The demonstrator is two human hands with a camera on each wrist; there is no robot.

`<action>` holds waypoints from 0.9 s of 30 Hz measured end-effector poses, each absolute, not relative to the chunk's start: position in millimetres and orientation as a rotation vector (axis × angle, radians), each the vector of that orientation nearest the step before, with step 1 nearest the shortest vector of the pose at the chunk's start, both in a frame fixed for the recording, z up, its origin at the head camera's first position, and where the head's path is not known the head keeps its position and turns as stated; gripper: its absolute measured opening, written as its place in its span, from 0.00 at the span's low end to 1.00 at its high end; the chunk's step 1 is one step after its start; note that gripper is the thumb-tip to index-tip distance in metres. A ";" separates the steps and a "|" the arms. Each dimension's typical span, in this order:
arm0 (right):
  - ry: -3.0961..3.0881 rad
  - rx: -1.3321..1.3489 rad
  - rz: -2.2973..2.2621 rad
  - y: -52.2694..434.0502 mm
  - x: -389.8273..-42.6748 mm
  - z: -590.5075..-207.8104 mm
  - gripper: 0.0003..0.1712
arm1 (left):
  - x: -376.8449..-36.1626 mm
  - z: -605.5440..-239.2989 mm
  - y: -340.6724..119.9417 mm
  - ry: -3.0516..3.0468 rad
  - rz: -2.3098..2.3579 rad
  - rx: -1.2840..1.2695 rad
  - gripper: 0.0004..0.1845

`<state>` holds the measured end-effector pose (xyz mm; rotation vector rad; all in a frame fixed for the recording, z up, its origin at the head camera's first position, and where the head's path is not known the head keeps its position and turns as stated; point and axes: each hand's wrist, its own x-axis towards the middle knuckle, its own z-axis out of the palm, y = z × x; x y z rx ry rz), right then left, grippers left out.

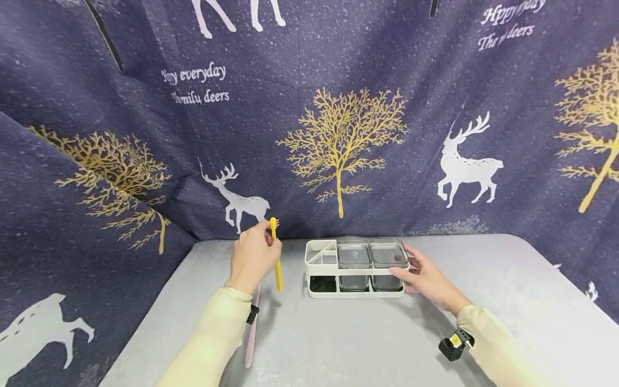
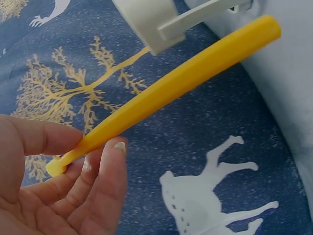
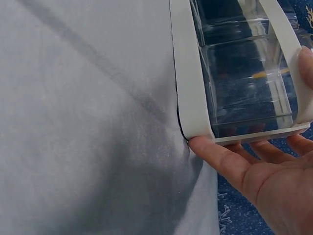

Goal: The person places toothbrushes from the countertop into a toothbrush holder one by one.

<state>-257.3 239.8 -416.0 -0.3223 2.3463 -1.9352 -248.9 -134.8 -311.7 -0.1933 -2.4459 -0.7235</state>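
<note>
Yellow slim plastic toothbrush (image 1: 279,275) | head: bristle end up, in your left hand (image 1: 254,257), left of the white two-tier rack (image 1: 348,272) | left wrist: you pinch its narrow neck (image 2: 72,156); likely light, stiff, slightly slick, the thicker handle (image 2: 190,76) offering surer hold | right wrist: your right hand (image 3: 274,183) clasps the rack's end.

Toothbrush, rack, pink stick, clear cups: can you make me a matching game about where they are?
1. Yellow toothbrush
2. White rack
3. Pink stick
4. Clear cups

A. Held at one end by the right hand
B. Sitting inside the white rack
C. Pinched in the left hand
D. Lying on the tabletop

Pairs: 1-C, 2-A, 3-D, 4-B
</note>
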 end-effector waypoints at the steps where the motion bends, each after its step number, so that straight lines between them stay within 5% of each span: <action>1: 2.354 -0.319 -1.928 239.9 -256.7 -415.9 0.50 | -248.8 -310.0 -133.9 -2.439 -0.724 -0.203 0.07; 27: 2.350 -0.294 -1.948 237.4 -255.1 -415.2 0.50 | -245.9 -272.5 -120.8 -2.220 -0.836 -0.251 0.12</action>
